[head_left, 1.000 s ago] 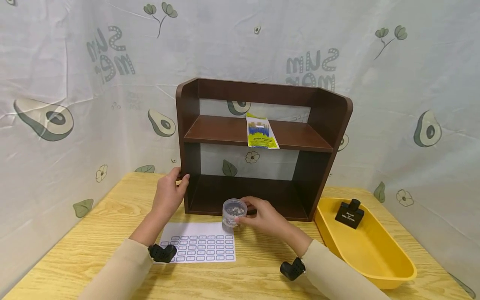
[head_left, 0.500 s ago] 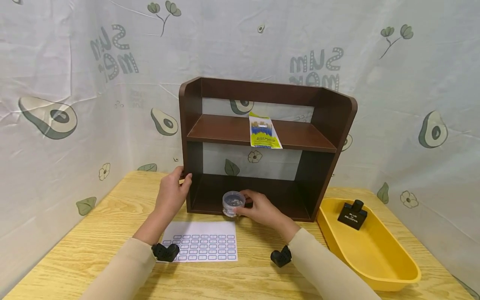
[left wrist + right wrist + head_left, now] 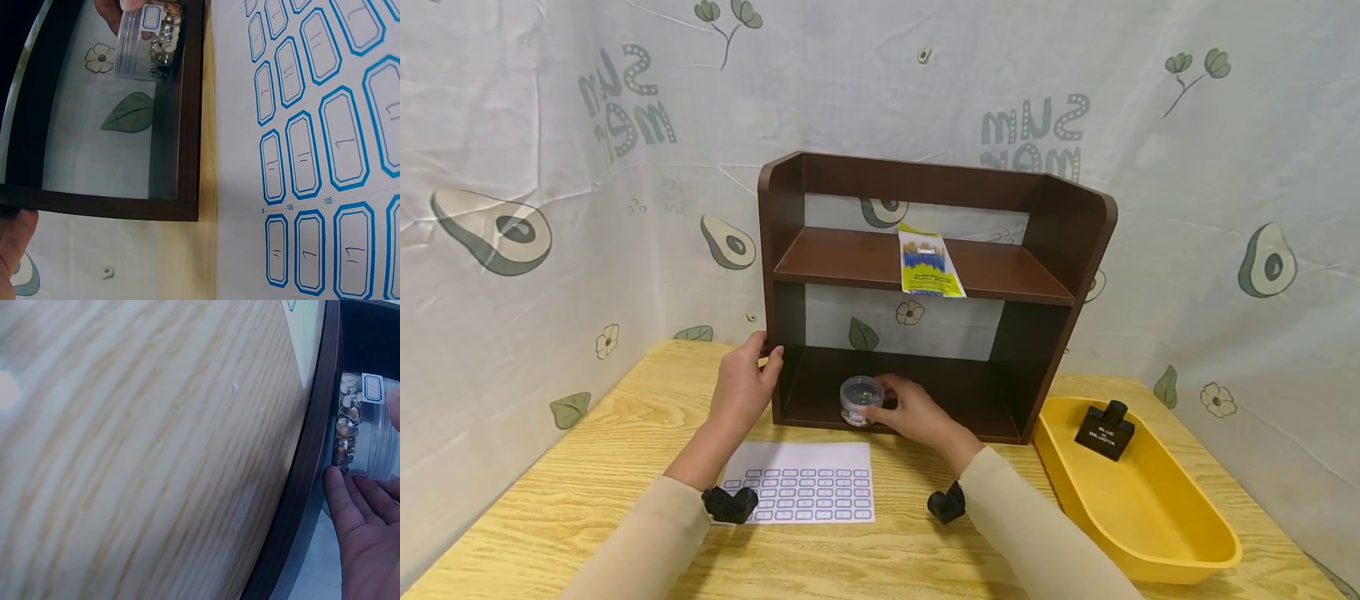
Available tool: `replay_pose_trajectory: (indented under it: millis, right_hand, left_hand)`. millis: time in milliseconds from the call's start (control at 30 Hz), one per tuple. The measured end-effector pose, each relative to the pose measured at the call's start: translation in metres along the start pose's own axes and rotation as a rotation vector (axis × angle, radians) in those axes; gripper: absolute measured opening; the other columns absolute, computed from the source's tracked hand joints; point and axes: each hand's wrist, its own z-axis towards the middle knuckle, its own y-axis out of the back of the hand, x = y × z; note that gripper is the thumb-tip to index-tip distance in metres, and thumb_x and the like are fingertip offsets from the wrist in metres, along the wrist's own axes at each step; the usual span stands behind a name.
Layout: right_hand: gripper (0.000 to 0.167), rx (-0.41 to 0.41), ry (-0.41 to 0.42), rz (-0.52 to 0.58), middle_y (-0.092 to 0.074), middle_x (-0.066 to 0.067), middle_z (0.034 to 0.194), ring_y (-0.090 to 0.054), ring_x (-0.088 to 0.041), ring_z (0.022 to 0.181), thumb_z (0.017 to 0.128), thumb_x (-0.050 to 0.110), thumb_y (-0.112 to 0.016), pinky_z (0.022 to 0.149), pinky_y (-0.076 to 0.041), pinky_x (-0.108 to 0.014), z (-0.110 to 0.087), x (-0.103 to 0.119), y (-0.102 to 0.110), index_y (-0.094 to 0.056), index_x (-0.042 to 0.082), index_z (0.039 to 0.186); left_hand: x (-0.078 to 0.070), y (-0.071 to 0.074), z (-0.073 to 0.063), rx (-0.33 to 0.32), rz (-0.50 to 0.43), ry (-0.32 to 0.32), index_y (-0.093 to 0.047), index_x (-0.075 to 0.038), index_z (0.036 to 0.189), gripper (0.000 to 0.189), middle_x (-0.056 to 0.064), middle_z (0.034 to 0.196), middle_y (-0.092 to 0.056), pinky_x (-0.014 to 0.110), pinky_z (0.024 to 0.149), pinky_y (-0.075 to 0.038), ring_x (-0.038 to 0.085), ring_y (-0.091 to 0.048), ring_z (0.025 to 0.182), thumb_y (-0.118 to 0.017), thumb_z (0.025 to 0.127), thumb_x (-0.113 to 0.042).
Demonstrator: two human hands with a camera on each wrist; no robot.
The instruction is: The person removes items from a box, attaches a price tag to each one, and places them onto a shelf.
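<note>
My right hand (image 3: 921, 414) grips a small clear plastic jar (image 3: 859, 407) between thumb and fingers, over the front of the lower shelf board. Shiny metal thumbtacks (image 3: 347, 428) lie in the bottom of the jar, and a small blue-bordered label (image 3: 373, 388) is stuck to its side. The jar is upright; whether its base rests on the board, I cannot tell. At the left end of the dark brown shelf (image 3: 925, 290), my left hand (image 3: 742, 379) holds the side panel, thumb in front and fingers partly hidden behind it.
A sheet of blue-bordered labels (image 3: 801, 483) lies on the wooden table (image 3: 602, 500) before the shelf. A yellow and blue packet (image 3: 928, 267) overhangs the upper board. To the right, a yellow tray (image 3: 1138, 508) holds a black bottle (image 3: 1105, 431). Patterned cloth (image 3: 865, 75) hangs behind.
My right hand has carried the jar back and slightly left, from over the sheet's edge to the lower board. My left hand has kept its hold on the side panel.
</note>
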Motion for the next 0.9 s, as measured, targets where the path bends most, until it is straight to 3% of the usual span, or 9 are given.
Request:
replay_pose_trajectory:
  millis: [633,900]
  right_hand:
    - [0.059,0.023,-0.001,0.001,-0.059,-0.021,0.148,-0.059,-0.04,0.137,0.101,0.021,-0.071,0.114,-0.049,-0.055,0.0077,0.004,-0.0067,-0.049,-0.002,0.151]
    - [0.063,0.023,-0.039,0.012,-0.057,-0.02,0.153,-0.056,-0.038,0.141,0.102,0.025,-0.069,0.116,-0.046,-0.056,0.0059,0.0048,-0.0082,-0.046,0.0,0.154]
  left_hand:
    - [-0.0006,0.0004,0.0006,0.004,0.008,-0.011,-0.06,0.007,0.127,0.032,0.029,0.122,-0.073,0.054,0.088,-0.063,0.045,-0.072,0.115,-0.056,0.108,-0.018]
    - [-0.0016,0.0002,-0.0006,0.007,0.021,0.001,-0.06,0.007,0.128,0.032,0.028,0.122,-0.073,0.054,0.088,-0.062,0.045,-0.072,0.116,-0.056,0.108,-0.018]
